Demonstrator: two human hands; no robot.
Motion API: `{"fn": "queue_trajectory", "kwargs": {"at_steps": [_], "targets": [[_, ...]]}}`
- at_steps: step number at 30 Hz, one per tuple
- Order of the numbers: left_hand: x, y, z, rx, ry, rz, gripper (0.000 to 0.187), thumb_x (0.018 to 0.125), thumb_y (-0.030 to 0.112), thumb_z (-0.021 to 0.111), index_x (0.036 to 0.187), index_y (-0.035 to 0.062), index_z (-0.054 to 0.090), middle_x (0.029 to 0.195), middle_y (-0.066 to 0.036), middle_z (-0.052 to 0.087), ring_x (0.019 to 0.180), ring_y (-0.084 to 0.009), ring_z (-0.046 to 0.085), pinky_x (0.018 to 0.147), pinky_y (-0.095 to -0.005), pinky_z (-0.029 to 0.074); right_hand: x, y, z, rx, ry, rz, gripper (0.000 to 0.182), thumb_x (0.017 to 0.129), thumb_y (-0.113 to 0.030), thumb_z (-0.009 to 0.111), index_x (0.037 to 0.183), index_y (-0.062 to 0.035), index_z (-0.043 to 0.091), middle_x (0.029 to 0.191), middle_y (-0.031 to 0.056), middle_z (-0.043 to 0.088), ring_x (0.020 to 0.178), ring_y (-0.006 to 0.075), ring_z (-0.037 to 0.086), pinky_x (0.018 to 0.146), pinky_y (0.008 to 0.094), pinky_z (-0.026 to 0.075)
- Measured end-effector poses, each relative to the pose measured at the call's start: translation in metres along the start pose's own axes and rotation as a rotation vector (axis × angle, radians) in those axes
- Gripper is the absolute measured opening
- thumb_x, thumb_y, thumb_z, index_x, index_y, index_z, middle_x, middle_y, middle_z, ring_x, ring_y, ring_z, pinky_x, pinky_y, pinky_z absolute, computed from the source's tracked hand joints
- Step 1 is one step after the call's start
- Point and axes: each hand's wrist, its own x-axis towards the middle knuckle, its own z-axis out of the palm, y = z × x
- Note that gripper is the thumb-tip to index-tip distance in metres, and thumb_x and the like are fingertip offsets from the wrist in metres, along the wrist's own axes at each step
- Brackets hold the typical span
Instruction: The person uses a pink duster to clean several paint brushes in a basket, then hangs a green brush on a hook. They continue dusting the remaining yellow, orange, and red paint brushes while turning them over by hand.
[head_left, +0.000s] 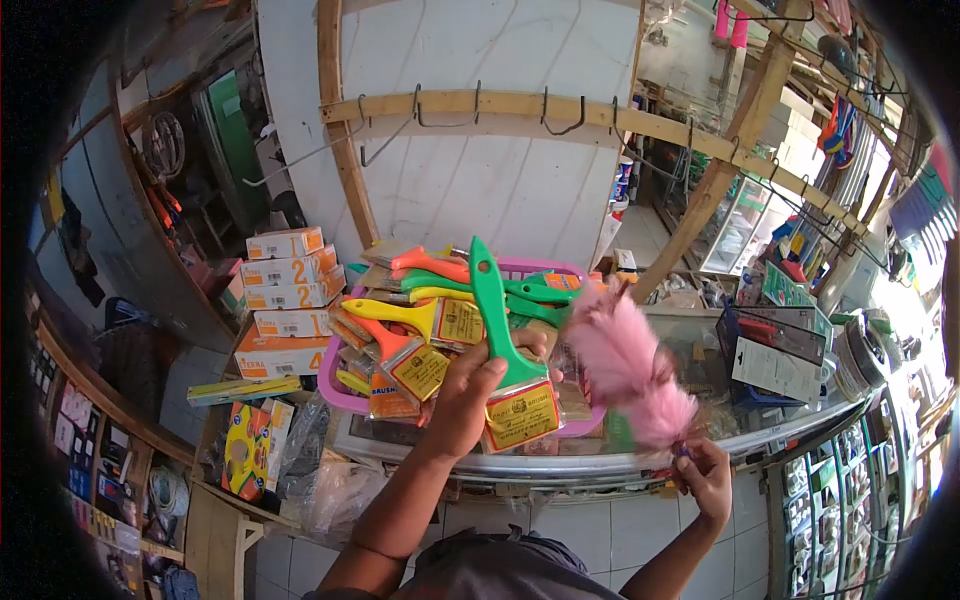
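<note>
My left hand point(468, 397) is closed around a green-handled paint brush point(493, 320), its handle pointing up and its bristle end wrapped in a yellow-labelled packet. Low on the right, my right hand point(707, 476) grips the bottom end of a fluffy pink feather duster point(632, 368), which leans up and to the left, slightly blurred. Behind the held brush, a pink plastic basket point(330, 385) is heaped with more paint brushes. Among them are a yellow-handled brush point(395, 315) and an orange-handled brush point(384, 338). The duster's plumes are beside the basket's right side.
The basket rests on a glass display counter point(690, 335). Orange-and-white boxes point(290, 325) are stacked on the left, near a yellow packet point(246, 450) and clear plastic bags point(330, 500). A dark tray point(765, 350) stands right. Metal hooks hang from a wooden rail point(500, 106) ahead.
</note>
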Motion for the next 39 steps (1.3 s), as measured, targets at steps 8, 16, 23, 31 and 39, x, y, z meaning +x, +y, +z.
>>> {"fn": "queue_trajectory", "kwargs": {"at_steps": [8,16,23,31,39], "targets": [[0.028,0.015,0.003,0.469,0.024,0.137,0.038,0.099,0.026,0.057,0.122,-0.0039,0.054,0.103,-0.009,0.061,0.102,-0.0251,0.068,0.094,-0.0367,0.05,0.029,0.058,0.019,-0.756,0.34,-0.066,0.022,0.09,-0.014,0.064,0.099,0.0051,0.061,0.097,0.0212,0.057,0.091,0.0399,0.058,0.081,0.046,0.046],[0.041,0.037,0.021,0.618,-0.033,0.189,0.039,0.101,0.026,0.058,0.125,-0.0046,0.058,0.105,-0.009,0.068,0.103,-0.0133,0.061,0.096,-0.0312,0.048,0.052,0.029,0.051,-1.109,0.473,-0.291,0.031,0.089,-0.016,0.065,0.115,0.0009,0.059,0.102,0.0198,0.059,0.096,0.0373,0.06,0.086,0.0452,0.048],[0.071,0.06,0.047,0.499,-0.056,0.215,0.044,0.105,0.035,0.048,0.117,-0.0048,0.064,0.102,-0.009,0.068,0.097,-0.0137,0.064,0.09,-0.0306,0.051,0.082,-0.112,0.117,-0.19,-0.049,-0.583,0.035,0.093,-0.013,0.066,0.122,0.0035,0.056,0.099,0.0151,0.068,0.086,0.0168,0.065,0.075,0.0296,0.05],[0.121,0.08,0.051,0.557,-0.004,0.31,0.043,0.104,0.035,0.05,0.122,-0.0028,0.061,0.093,-0.003,0.065,0.086,-0.0069,0.061,0.079,-0.0247,0.05,0.122,-0.175,0.161,0.149,-0.206,-0.58,0.022,0.099,-0.018,0.061,0.102,0.0035,0.057,0.082,0.0048,0.067,0.062,0.0031,0.055,0.051,0.0218,0.044],[0.11,0.087,0.047,0.699,0.028,0.239,0.033,0.099,0.028,0.06,0.109,-0.0039,0.062,0.095,-0.005,0.066,0.086,-0.0077,0.06,0.075,-0.0239,0.05,0.129,-0.185,0.159,0.23,-0.199,-0.572,0.025,0.099,-0.02,0.061,0.101,0.0051,0.06,0.078,0.0063,0.068,0.059,0.0047,0.059,0.046,0.0216,0.044]]}}
